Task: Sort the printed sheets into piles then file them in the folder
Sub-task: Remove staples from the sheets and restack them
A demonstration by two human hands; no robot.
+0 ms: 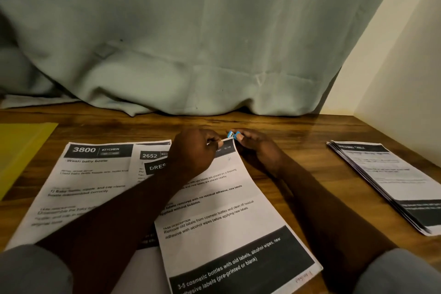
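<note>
A printed sheet about cosmetic bottle labels [226, 217] lies tilted on top in front of me. Under it sit a sheet headed 2652 [152, 157] and one headed 3800 KITCHEN [90, 174]. My left hand [193, 153] pinches the top sheet's upper right corner. My right hand [255, 145] pinches a small blue clip [232, 135] at that same corner. A yellow folder [21, 148] lies at the far left. A separate pile of sheets [391, 181] rests at the right.
The wooden table [286, 126] ends at a pale green curtain [191, 43] at the back and a cream wall [405, 79] on the right. Bare wood shows between the middle sheets and the right pile.
</note>
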